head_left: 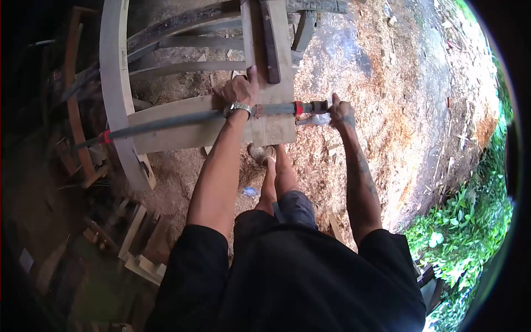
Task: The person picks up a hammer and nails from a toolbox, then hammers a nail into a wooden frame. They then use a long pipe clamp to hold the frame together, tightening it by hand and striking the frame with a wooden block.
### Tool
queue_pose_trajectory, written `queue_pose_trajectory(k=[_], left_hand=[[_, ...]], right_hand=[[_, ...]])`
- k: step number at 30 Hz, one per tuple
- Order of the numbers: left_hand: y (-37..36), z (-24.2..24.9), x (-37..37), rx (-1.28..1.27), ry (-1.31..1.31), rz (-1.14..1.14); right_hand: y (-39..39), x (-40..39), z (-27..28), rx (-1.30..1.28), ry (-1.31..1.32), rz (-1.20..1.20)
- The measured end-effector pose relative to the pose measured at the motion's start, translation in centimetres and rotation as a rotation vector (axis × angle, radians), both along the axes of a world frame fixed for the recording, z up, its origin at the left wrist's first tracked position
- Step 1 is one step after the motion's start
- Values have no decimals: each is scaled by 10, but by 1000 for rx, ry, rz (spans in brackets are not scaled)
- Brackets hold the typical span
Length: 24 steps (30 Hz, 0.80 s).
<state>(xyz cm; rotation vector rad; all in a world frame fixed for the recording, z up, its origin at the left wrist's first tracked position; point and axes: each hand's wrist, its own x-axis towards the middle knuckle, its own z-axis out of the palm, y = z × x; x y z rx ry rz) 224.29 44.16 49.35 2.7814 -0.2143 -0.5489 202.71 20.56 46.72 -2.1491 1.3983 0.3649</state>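
Note:
A long pipe clamp with red parts lies across a wooden frame. It spans from an upright pale post on the left to the clamp's screw end on the right. My right hand is closed around the handle at that end, beside a bit of whitish plastic. My left hand, wearing a wristwatch, grips the wooden board at its joint with the crosspiece; its thumb points away from me along the edge. My left wrist is over the clamp pipe. A darker wood strip lies on the board.
Dark curved timbers stand behind the frame. Wood shavings cover the ground. Offcuts are piled at lower left, and green plants grow at the right. A person's shoe shows below the frame.

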Motion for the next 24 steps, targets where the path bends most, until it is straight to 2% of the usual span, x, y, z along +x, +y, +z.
queue_pose_trajectory(k=[1,3,6,8,10,12,14,15,16,18,19,20,22,23,24], left_hand=[[0,-7,1,2,20,8],[0,0,-1,42,7,-4],[-3,10,-1,58,2,-4],[-3,14,0,64,10,0],[-3,16,0,92,43,-17],[-9,22,4,108,58,-33],[-8,25,2,120,61,-48],[-7,21,2,146,40,-59],[-6,19,-2,148,51,-57],[-9,21,2,145,46,-42],[-11,27,3,185,66,-46],[-13,27,3,160,50,-39],[-7,18,1,114,26,-32],[-8,24,7,164,141,-52],[-7,24,8,138,114,-46]], right_hand=[[-2,0,-4,80,13,11],[14,-12,15,20,-176,194],[41,-21,-24,-325,-835,115],[41,-17,-44,-279,-962,-95],[41,-9,-67,-225,-1163,-419],[46,-9,-87,-117,-1248,-767],[54,-9,-88,288,-1317,-1106],[50,-15,-86,610,-1398,-1063],[44,-5,-93,737,-1391,-1270],[17,12,-111,1311,-1527,-1142],[3,21,-107,1458,-1451,-1129],[-17,50,-78,1613,-1371,-1097],[-48,68,-26,1675,-1107,-585],[-46,66,-4,1587,-953,-438],[-47,62,14,1482,-801,-289]])
